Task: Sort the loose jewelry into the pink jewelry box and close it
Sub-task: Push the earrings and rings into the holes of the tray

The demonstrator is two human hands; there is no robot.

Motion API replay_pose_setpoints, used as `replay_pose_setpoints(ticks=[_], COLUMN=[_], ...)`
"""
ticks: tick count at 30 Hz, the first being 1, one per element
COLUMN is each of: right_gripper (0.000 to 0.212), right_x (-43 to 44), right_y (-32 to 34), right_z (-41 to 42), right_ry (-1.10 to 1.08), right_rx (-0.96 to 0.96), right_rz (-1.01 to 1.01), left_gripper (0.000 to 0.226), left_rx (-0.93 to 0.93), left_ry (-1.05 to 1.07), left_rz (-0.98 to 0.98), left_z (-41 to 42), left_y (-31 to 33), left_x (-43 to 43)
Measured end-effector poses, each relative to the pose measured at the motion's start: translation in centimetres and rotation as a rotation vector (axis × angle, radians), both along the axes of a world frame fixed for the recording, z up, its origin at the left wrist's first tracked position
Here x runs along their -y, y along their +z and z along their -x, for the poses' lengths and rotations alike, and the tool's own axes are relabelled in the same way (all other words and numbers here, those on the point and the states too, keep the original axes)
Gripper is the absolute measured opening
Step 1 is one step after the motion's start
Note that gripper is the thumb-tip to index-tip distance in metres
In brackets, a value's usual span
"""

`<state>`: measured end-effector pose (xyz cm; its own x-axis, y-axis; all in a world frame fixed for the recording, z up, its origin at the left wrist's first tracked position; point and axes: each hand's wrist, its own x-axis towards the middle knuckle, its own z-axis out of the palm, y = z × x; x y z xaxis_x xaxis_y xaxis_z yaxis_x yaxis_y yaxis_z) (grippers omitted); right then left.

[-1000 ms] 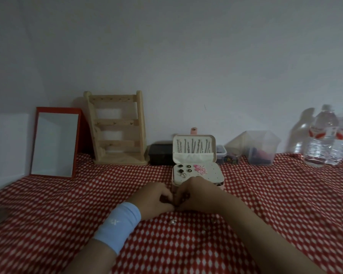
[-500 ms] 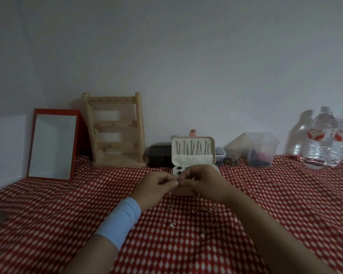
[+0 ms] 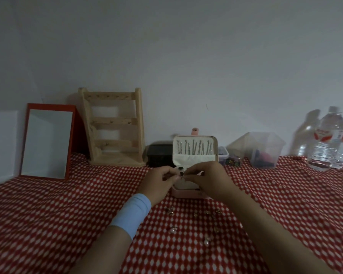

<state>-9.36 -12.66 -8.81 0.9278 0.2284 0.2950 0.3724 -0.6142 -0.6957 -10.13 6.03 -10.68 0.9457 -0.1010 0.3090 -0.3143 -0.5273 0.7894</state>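
The pink jewelry box (image 3: 188, 193) stands open on the red checked cloth, its cream lid (image 3: 195, 149) upright with several chains hanging inside. My left hand (image 3: 160, 182) and my right hand (image 3: 208, 177) meet just above the box's front half. Together their fingertips pinch a small dark earring (image 3: 181, 173). Most of the box's tray is hidden behind my hands. Loose pieces lie on the cloth nearer to me: a pearl earring (image 3: 172, 230), another pearl earring (image 3: 206, 242) and several small gold studs (image 3: 212, 212).
A red-framed mirror (image 3: 47, 142) and a wooden earring stand (image 3: 114, 127) lean at the back left. A black box (image 3: 159, 155) sits beside the pink box. Clear plastic containers (image 3: 263, 149) and water bottles (image 3: 329, 139) stand at the back right.
Both hands rose from the cloth in front of the box to just above its tray, still joined at the fingertips. The loose pieces on the cloth came into view.
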Motion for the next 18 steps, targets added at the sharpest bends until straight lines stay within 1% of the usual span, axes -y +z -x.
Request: replay_pose_setpoints(ticks=[3,5,7,18], right_gripper=[0.014,0.015,0.014,0.015], right_x=[0.0,-0.1,-0.2,-0.8], right_y=[-0.6,-0.8,-0.8,-0.7], right_z=[-0.3,-0.3,-0.4,-0.2], right_ry=[0.003,-0.008,-0.024,-0.008], right_rx=[0.008,0.017,0.035,0.126], right_rz=[0.057,0.082,0.104,0.177], left_gripper=[0.016,0.017,0.016,0.017], left_rx=[0.055,0.107,0.142,0.196], left_ry=[0.017,-0.001,-0.009,-0.011], left_rz=[-0.081,-0.174,-0.228,-0.248], left_z=[-0.2,-0.4,-0.5,-0.3], left_y=[-0.8,-1.2,-1.5,-1.8], left_x=[-0.1,-0.2,-0.3,-0.8])
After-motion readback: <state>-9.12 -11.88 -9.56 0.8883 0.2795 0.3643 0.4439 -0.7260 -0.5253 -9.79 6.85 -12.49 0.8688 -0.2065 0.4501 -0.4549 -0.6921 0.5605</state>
